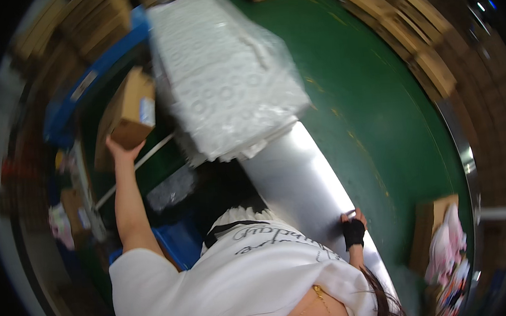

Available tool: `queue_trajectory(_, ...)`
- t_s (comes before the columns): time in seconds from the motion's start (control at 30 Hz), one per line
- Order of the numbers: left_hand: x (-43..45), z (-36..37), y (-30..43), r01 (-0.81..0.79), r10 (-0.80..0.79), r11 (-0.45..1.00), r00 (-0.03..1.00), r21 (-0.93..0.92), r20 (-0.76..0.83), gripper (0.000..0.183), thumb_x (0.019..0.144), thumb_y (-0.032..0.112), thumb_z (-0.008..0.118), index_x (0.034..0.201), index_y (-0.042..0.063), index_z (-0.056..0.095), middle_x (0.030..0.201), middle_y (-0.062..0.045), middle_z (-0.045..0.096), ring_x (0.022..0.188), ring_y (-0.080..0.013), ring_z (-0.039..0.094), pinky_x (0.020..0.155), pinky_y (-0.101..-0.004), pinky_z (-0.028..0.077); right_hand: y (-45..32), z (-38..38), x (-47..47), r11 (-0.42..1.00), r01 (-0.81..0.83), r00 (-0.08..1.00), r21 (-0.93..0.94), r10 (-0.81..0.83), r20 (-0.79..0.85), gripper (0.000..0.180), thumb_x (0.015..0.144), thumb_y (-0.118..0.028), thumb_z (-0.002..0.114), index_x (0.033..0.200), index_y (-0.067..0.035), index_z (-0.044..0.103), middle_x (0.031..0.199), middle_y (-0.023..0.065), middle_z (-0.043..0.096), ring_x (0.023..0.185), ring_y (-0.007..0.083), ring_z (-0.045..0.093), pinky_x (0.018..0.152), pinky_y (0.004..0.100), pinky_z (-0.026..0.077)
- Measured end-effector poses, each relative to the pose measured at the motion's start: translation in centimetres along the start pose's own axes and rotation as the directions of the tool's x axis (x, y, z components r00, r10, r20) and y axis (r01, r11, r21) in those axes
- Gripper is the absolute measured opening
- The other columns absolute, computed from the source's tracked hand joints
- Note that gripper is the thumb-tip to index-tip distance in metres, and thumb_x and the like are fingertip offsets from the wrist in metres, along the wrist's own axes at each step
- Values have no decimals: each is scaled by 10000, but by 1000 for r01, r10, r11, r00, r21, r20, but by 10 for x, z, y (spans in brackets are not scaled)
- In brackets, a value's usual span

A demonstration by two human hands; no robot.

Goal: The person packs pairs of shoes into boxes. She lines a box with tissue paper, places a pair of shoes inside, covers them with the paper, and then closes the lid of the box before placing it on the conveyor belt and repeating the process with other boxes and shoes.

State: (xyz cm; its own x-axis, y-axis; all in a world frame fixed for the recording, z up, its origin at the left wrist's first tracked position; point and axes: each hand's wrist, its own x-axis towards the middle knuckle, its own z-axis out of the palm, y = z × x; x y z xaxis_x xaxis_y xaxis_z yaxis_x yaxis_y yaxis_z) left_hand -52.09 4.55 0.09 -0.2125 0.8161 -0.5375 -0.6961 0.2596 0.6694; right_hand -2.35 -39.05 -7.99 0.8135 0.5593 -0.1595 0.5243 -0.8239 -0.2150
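Observation:
My left hand [124,151] reaches out to the left and grips the near end of a brown cardboard box [131,123]. A white and blue label [147,111] is stuck on the box's side. In a black fingerless glove, my right hand [353,228] touches the outer edge of a shiny metal tabletop [287,173]. Something small and dark shows at its fingers, too blurred to name. A large stack of white sheets in clear plastic wrap [229,79] rests on the table's far part.
On the left stand a blue frame [99,72] and a white bar [154,151]. A blue bin [179,241] is below my left arm. Cardboard boxes [433,72] line the right, beyond the green floor [364,100]. Pink-and-white cloth [446,245] hangs by another carton [423,229].

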Motion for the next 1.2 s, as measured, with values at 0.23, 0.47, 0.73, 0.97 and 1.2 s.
queue_trajectory(0.23, 78, 11, -21, 49, -56, 996, 994, 79, 99, 1028, 668, 391, 673, 1335, 91, -50, 1244, -244, 307, 1074, -383, 426, 839, -491, 431, -19, -11, 13, 998, -57, 998, 20, 57, 2, 490, 629, -299, 612, 1056, -91, 494, 1042, 119, 524, 1000, 280, 476, 818, 445, 375)
queue_trajectory(0.47, -52, 171, -121, -6, -136, 967, 831, 253, 540, 497, 815, 318, 550, 1141, -5, 360, 1046, -152, 455, 944, -249, 486, 824, -365, 440, 80, -9, 27, 833, 72, 747, 549, 319, -583, 337, 741, -227, 550, 1004, -21, 509, 960, 184, 537, 940, 335, 493, 817, 389, 391)
queue_trajectory(0.73, -134, 208, -166, -46, -348, 833, 731, 551, 587, 449, 814, 374, 539, 1091, 32, 447, 1004, -85, 469, 913, -199, 471, 788, -312, 402, 322, -107, -15, 156, 160, 8, 975, 987, -159, 194, 732, -154, 580, 893, -59, 527, 656, 36, 472, 635, 190, 474, 548, 310, 424)
queue_trajectory(0.97, -138, 198, -187, -63, -458, 726, 698, 685, 550, 429, 811, 358, 538, 1123, 74, 461, 1039, -70, 476, 922, -187, 472, 790, -319, 392, 348, -109, -33, -194, -36, 610, 980, 773, 175, 285, 656, -278, 693, 822, -124, 521, 632, 3, 464, 518, 106, 461, 427, 235, 380)
queue_trajectory(1.2, -301, 225, -322, -495, -652, 487, 342, 720, 676, 381, 830, 229, 552, 1144, 27, 477, 890, -70, 591, 705, -120, 587, 580, -212, 430, 115, -19, 13, -281, 184, 882, 942, 470, -32, 320, 774, -358, 600, 928, -86, 533, 748, 2, 546, 595, 82, 496, 473, 194, 390)
